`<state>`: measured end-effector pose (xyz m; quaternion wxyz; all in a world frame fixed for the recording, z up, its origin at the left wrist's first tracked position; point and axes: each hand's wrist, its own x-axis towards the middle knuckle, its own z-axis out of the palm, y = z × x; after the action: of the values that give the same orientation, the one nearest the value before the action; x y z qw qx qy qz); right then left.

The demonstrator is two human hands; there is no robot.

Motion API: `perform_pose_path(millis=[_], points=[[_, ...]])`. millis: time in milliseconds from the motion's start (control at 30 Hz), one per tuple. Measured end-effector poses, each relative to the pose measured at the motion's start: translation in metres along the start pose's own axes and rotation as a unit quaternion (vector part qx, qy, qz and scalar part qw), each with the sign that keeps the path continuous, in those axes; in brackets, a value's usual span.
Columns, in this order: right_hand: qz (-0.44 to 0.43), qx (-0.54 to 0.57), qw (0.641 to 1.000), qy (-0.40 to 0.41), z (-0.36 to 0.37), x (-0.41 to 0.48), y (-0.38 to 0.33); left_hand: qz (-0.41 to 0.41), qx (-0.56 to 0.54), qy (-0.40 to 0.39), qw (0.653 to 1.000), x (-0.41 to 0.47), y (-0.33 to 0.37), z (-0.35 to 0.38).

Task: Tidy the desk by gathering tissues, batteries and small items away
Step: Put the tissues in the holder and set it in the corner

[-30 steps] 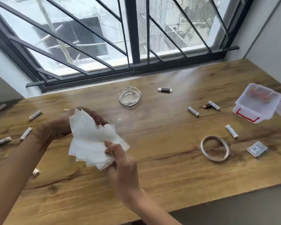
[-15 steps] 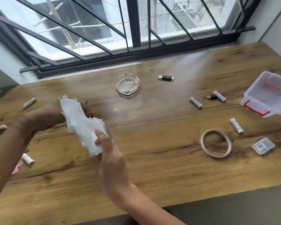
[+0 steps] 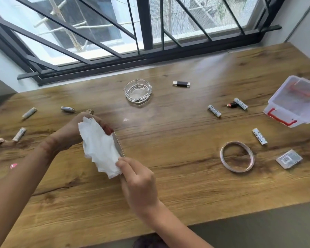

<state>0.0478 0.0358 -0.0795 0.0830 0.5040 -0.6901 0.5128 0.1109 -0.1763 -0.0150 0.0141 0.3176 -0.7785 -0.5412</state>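
Stack of white tissues (image 3: 99,149), crumpled and fanned, held above the desk at left of centre between the left hand (image 3: 70,133) at its far end and the right hand (image 3: 138,183) pinching its near corner. White batteries lie flat: four at far left (image 3: 19,134), three at right (image 3: 214,110), one beside a clear box (image 3: 292,102) with red latches.

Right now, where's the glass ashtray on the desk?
In the head view, the glass ashtray sits at the far middle of the desk, near the window, left of the black USB adapter and beyond both hands.
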Motion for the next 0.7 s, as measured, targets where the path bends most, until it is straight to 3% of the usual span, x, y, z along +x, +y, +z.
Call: perform_pose_path(millis=[167,433,700], points=[[-0.006,-0.036,0.999,-0.022,-0.002,-0.012,0.012,0.041,-0.002,0.012,0.999,-0.005,0.001,0.015],[0.056,0.009,0.996,-0.068,-0.004,-0.024,0.014,-0.030,0.002,0.004,1.000,-0.008,-0.003,0.014],[0.079,0.011,0.995,-0.055,-0.002,-0.027,0.015,-0.038,-0.014,0.008,0.999,-0.014,-0.003,0.018]])
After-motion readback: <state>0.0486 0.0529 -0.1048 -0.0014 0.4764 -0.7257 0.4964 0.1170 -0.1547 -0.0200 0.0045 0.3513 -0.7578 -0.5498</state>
